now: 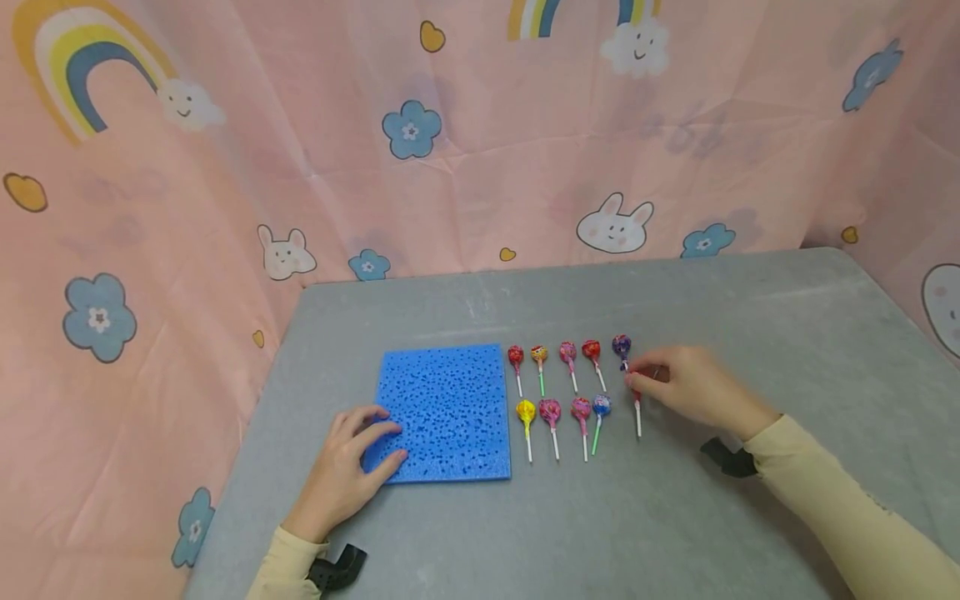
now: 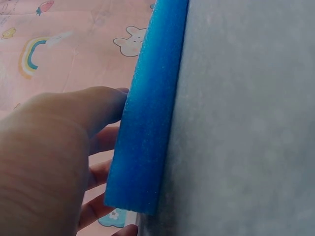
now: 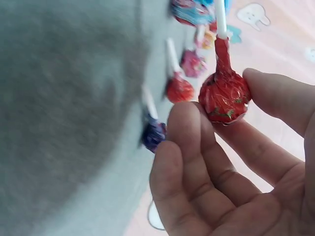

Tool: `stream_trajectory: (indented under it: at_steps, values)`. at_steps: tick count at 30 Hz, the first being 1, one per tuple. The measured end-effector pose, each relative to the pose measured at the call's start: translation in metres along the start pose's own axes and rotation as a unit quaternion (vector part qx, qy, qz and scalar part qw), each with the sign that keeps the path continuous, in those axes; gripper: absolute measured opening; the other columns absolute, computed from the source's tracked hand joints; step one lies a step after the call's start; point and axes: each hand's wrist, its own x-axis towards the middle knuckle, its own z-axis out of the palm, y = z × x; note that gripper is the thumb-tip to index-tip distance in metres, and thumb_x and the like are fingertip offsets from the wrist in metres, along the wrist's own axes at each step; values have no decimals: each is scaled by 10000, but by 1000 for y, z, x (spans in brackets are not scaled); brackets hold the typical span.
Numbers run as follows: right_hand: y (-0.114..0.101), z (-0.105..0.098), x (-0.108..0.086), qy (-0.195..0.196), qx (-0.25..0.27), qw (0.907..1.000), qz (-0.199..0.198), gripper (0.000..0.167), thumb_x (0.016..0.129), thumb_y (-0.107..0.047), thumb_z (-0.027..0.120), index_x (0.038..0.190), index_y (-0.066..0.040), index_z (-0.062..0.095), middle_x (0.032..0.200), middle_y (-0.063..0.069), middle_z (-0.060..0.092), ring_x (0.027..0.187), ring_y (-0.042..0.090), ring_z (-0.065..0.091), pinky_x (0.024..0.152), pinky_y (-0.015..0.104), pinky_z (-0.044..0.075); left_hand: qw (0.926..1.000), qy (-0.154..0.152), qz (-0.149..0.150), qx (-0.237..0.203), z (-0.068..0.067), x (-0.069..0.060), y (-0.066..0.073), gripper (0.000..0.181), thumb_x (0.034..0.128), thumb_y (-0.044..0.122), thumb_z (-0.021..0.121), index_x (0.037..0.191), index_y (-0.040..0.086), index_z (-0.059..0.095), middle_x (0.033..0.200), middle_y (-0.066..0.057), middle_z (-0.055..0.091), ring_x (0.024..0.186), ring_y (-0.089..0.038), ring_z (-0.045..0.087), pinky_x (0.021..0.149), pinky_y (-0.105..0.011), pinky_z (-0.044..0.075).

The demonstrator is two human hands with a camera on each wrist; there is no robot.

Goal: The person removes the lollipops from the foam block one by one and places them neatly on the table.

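Observation:
A thick, blue, speckled foam block (image 1: 450, 417) lies flat on the grey table. My left hand (image 1: 343, 471) rests at its left edge, fingertips on the top; in the left wrist view the thumb touches the foam's side (image 2: 142, 132). My right hand (image 1: 693, 390) pinches a red-wrapped lollipop (image 3: 224, 98) by its candy head, the white stick (image 1: 638, 422) pointing toward the near side. Just beyond those fingers lies a purple lollipop (image 1: 621, 345). Between the foam and the right hand, more lollipops lie in two rows, among them a yellow one (image 1: 526, 411) and a blue one (image 1: 602, 406).
A pink patterned curtain (image 1: 480, 200) hangs behind the table (image 1: 750, 317) and along its left and right sides. Black straps (image 1: 729, 458) sit at both wrists. The table's left edge runs close to the left forearm.

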Motion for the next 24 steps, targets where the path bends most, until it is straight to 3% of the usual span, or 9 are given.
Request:
stream_trajectory:
  at_steps: [12, 24]
  values:
    - [6, 16, -1, -516, -35, 9986, -59, 50, 937, -221, 782, 938, -171, 782, 824, -116, 697, 797, 94, 592, 725, 329, 527, 10000, 28, 2, -1, -1, 0, 2, 297, 858, 256, 869, 1123, 165, 771, 1295, -67, 635, 1198, -278, 538, 924, -522, 523]
    - [3, 17, -5, -372, -93, 9993, 16, 117, 935, -232, 782, 979, -124, 788, 844, -94, 716, 783, 83, 598, 711, 326, 527, 10000, 56, 33, -6, -1, 0, 1, 298, 855, 255, 871, 1122, 169, 769, 1300, -65, 630, 1202, -280, 537, 925, -528, 526]
